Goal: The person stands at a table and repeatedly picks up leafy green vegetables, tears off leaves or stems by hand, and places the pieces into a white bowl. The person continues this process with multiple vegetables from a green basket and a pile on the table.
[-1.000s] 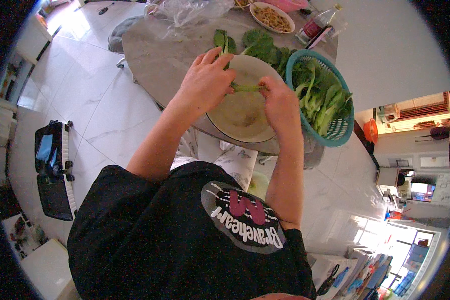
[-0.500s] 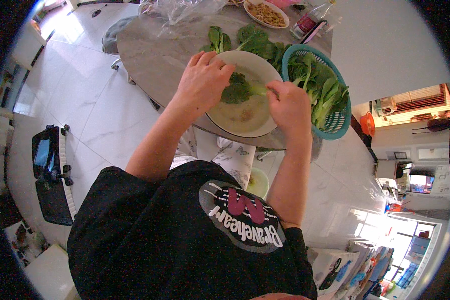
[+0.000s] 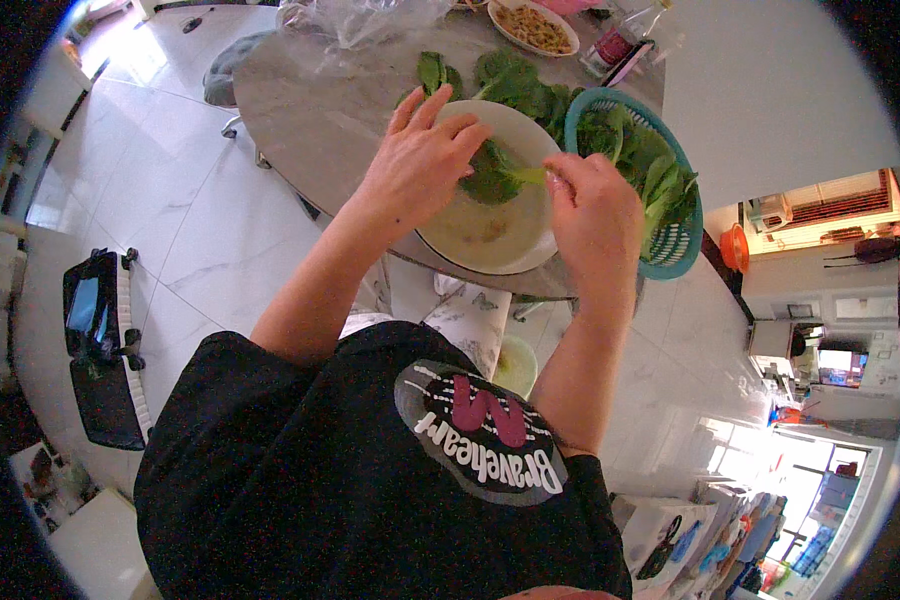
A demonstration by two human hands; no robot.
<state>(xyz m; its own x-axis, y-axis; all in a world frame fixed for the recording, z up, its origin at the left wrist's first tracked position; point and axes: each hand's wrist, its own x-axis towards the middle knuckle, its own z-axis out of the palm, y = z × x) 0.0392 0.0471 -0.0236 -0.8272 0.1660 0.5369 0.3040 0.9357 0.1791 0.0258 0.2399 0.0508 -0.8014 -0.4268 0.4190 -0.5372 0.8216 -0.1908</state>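
Note:
A white bowl (image 3: 485, 255) of cloudy water stands at the table's near edge. In it is a leafy green (image 3: 490, 185), its dark leaf low at the water and its pale stem pointing right. My right hand (image 3: 595, 205) is closed in a pinch on the stem end, over the bowl's right rim. My left hand (image 3: 420, 150) reaches over the left rim with fingers spread, the thumb and forefinger beside the leaf; its fingertips partly overlap the leaf. Right of the bowl, a teal plastic basket (image 3: 682, 245) holds several more leafy greens (image 3: 655, 180).
More loose greens (image 3: 510, 78) lie behind the bowl on the grey table (image 3: 300, 110). Farther back are a clear plastic bag (image 3: 355, 25), a plate of food (image 3: 533, 28) and a bottle (image 3: 610, 45). Below the table edge stands a pale green basin (image 3: 518, 368).
My right hand has shifted right and turned, drawing the stem outward. The leaf has moved slightly right, and my left hand's fingers have spread apart.

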